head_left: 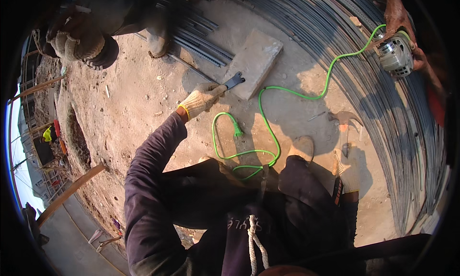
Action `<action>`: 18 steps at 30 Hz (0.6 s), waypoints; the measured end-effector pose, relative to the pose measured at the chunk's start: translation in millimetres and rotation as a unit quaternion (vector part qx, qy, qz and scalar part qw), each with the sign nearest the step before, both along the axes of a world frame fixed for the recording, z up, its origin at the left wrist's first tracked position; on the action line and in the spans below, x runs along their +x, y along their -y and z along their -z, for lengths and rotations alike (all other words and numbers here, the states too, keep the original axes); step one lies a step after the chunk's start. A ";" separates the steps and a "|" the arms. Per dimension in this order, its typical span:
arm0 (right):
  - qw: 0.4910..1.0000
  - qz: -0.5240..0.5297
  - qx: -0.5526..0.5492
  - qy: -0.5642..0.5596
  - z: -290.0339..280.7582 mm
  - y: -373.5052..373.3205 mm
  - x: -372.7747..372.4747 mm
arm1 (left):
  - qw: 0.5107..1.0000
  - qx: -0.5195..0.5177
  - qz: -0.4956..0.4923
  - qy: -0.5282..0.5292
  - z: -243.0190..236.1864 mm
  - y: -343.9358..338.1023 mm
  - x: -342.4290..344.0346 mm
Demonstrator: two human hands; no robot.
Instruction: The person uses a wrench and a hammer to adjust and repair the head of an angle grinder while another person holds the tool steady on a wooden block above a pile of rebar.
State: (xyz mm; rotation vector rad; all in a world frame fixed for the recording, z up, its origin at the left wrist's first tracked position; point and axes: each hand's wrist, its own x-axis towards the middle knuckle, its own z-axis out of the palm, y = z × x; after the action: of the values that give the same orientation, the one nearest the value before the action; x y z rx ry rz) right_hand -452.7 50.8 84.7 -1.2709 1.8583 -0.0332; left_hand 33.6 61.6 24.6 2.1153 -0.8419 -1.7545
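The left hand (201,99), in a cream knitted glove, is closed around a dark flat metal spanner with a forked end (234,81), which reaches over a grey rectangular concrete block (258,55), far of centre; contact is unclear. The right hand (349,169), near right, grips a steel-headed claw hammer (344,117). A firm grip should steady the fork; best keep both tools clear of the thin bright-green cable (314,98).
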 end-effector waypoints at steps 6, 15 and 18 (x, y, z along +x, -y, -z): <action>0.976 -0.094 -0.101 -0.168 -5.2 -24.1 -45.8 | 0.997 -0.009 0.058 0.054 -12.4 15.5 3.9; 0.837 -0.395 -0.380 -0.019 25.8 4.8 56.2 | 0.974 -0.090 0.177 0.105 -40.2 56.7 10.3; 0.902 -0.263 -0.328 0.100 49.0 23.0 94.8 | 0.976 -0.065 0.180 0.103 -56.3 55.5 14.1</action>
State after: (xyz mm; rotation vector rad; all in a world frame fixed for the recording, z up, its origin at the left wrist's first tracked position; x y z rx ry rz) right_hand -357.8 27.7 35.7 -2.1123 1.3015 -0.5153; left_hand 47.8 6.1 80.9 2.1873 -1.4335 -1.5963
